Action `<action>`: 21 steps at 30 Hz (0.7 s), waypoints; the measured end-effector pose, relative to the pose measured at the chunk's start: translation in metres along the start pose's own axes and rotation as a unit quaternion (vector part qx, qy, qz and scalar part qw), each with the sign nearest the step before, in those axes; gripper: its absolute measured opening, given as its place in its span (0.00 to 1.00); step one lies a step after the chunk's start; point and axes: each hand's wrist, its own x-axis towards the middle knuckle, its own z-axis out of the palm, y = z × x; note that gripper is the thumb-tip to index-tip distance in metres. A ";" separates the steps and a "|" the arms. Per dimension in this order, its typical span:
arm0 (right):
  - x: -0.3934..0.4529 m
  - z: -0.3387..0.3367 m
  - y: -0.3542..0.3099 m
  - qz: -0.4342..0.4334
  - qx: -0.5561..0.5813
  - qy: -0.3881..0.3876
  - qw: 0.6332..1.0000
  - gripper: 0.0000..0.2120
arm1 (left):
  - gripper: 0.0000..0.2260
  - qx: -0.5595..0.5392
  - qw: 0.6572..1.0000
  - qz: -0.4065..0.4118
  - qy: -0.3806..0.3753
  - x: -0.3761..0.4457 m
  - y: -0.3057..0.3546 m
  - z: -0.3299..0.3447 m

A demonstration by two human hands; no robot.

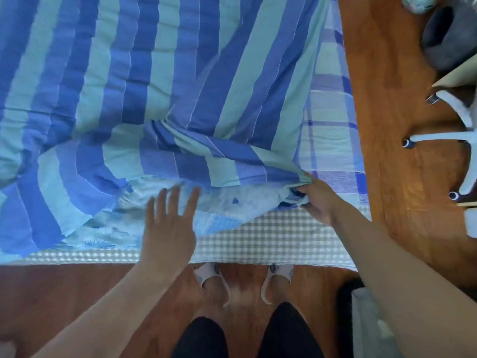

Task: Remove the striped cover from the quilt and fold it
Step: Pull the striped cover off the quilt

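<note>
The striped cover [160, 81], in blue and pale green bands, lies spread over the bed and is bunched up near its front edge. The pale quilt [227, 202] shows beneath the lifted front edge. My right hand [318, 197] grips the cover's near right corner, fingers curled into the fabric. My left hand [167, 228] hovers flat with fingers spread over the quilt's front edge, holding nothing.
A checked sheet [271, 241] covers the bed's near edge, and a blue plaid sheet [333, 140] lies along the right side. A white office chair base [462, 135] stands on the wooden floor [387, 125] at right. My feet are at the bed's foot.
</note>
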 end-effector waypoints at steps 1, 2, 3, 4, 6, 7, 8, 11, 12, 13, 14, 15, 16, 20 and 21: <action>0.003 0.003 0.002 0.007 -0.010 -0.008 1.000 0.14 | 0.45 -0.008 0.999 0.049 0.009 0.002 0.028 0.015; 0.006 0.005 0.002 0.012 -0.017 -0.007 1.000 0.12 | 0.48 -0.014 0.996 0.081 0.016 0.009 0.051 0.030; 0.009 0.004 0.003 0.013 -0.014 -0.010 1.000 0.12 | 0.49 -0.015 0.996 0.093 0.006 0.017 0.071 0.043; 0.009 0.000 0.004 0.012 -0.004 -0.022 1.000 0.13 | 0.49 -0.004 0.995 0.093 -0.018 0.027 0.088 0.051; 0.009 -0.012 0.003 0.010 -0.004 -0.062 0.998 0.15 | 0.46 0.028 0.995 0.059 -0.070 0.045 0.111 0.060; 0.010 -0.020 0.000 0.012 -0.027 -0.079 0.996 0.14 | 0.44 0.037 0.995 0.032 -0.085 0.053 0.116 0.061; 0.010 -0.029 -0.003 0.016 -0.069 -0.088 0.994 0.13 | 0.41 0.037 0.995 0.008 -0.096 0.061 0.119 0.056; 0.008 -0.047 -0.009 0.029 -0.240 -0.096 0.965 0.07 | 0.26 -0.102 0.990 -0.061 -0.072 0.071 0.114 0.019; 0.006 -0.049 -0.012 0.037 -0.274 -0.075 0.958 0.05 | 0.24 -0.174 0.981 -0.073 -0.038 0.067 0.111 -0.001; 0.005 -0.051 -0.017 0.045 -0.296 -0.039 0.953 0.05 | 0.23 -0.213 0.974 -0.073 0.000 0.060 0.111 -0.026; 0.005 -0.056 -0.028 0.045 -0.313 0.008 0.949 0.05 | 0.23 -0.234 0.969 -0.062 0.041 0.052 0.112 -0.054; 0.007 -0.064 -0.043 0.030 -0.339 0.062 0.938 0.04 | 0.23 -0.255 0.963 -0.043 0.071 0.044 0.118 -0.085; 0.005 -0.074 -0.061 -0.003 -0.380 0.114 0.918 0.01 | 0.21 -0.280 0.957 -0.017 0.074 0.039 0.128 -0.115; -0.006 -0.116 -0.140 -0.177 -0.522 0.286 0.784 0.10 | 0.18 -0.272 0.956 0.104 -0.045 0.031 0.190 -0.164; -0.006 -0.132 -0.159 -0.164 -0.520 0.331 0.770 0.12 | 0.18 -0.257 0.954 0.127 -0.086 0.030 0.203 -0.157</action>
